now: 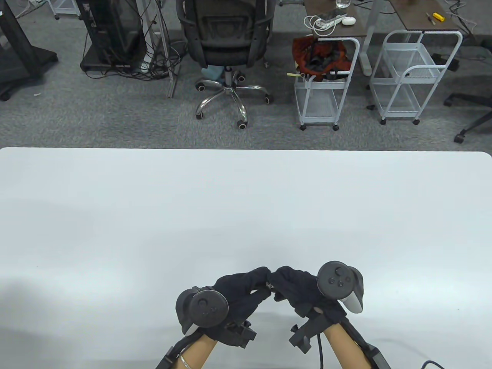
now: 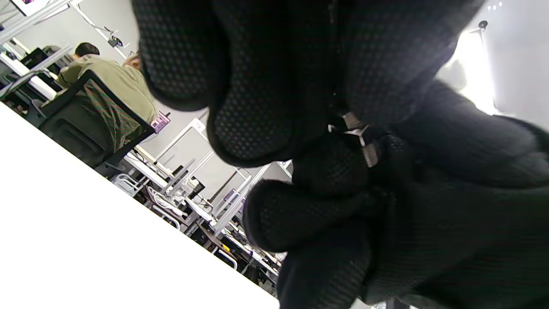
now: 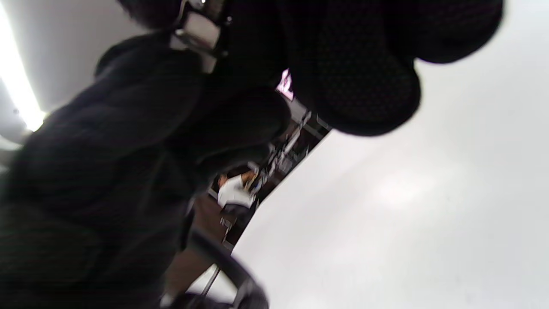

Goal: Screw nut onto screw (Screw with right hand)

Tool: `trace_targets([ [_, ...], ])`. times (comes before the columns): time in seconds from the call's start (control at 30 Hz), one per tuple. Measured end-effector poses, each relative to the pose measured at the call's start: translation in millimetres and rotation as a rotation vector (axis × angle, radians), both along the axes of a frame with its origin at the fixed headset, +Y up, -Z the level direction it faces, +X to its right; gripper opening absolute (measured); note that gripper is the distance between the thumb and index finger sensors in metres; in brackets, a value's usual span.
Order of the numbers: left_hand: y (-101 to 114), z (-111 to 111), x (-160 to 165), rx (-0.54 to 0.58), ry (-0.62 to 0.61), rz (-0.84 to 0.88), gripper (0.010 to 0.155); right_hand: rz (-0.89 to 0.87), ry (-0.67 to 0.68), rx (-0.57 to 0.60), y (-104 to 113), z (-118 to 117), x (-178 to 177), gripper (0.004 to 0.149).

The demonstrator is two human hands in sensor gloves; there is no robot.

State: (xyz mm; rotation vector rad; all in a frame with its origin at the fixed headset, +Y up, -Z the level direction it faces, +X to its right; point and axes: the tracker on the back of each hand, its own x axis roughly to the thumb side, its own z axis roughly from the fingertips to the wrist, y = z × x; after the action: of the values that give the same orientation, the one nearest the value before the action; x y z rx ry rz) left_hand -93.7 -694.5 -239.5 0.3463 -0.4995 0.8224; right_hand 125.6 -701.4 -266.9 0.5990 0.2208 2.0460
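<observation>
In the table view my two gloved hands meet fingertip to fingertip just above the white table [image 1: 246,200], near its front edge. My left hand [image 1: 264,283] pinches the small metal screw [image 1: 269,285]. My right hand [image 1: 277,285] pinches the nut on it. In the left wrist view the screw's hex head [image 2: 349,121] shows between my left fingers [image 2: 253,120], and the nut [image 2: 369,155] sits against my right hand's fingers [image 2: 300,214]. The right wrist view is blurred and shows a bit of metal [image 3: 199,34] at the top, between the dark gloves.
Beyond the table's far edge stand an office chair [image 1: 226,46], two white wire carts [image 1: 326,88] and a black equipment stand [image 1: 111,34] on grey carpet. A tracker [image 1: 338,284] sits on the back of each hand.
</observation>
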Motion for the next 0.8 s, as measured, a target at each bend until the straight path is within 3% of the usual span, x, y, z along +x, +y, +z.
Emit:
trace_targets([
  [0.03,0.1,0.4,0.1,0.0,-0.005,0.003,0.043,0.015,0.007,-0.011,0.0,0.2,0.0,0.051],
  [0.17,0.0,0.8,2.7,-0.001,-0.026,0.01,0.043,-0.001,-0.165,0.129,0.8,2.4,0.2,0.048],
  [0.37,0.7,0.5,0.3,0.013,-0.004,-0.011,0.043,0.036,0.017,-0.021,1.3,0.8,-1.1,0.053],
  [0.43,1.5,2.0,1.8,0.024,-0.01,-0.016,0.043,0.027,-0.061,0.09,1.4,0.4,-0.4,0.049],
  [0.53,0.0,0.4,2.6,0.006,-0.02,-0.004,0.043,0.01,-0.161,0.128,-0.2,2.6,-0.9,0.049],
  [0.7,0.9,0.1,-0.3,0.018,-0.003,-0.013,0.043,0.031,0.007,-0.005,1.3,1.6,-2.2,0.051],
  [0.8,2.1,1.8,2.6,0.034,-0.021,-0.022,0.043,0.021,-0.134,0.135,1.7,2.3,-0.7,0.049],
])
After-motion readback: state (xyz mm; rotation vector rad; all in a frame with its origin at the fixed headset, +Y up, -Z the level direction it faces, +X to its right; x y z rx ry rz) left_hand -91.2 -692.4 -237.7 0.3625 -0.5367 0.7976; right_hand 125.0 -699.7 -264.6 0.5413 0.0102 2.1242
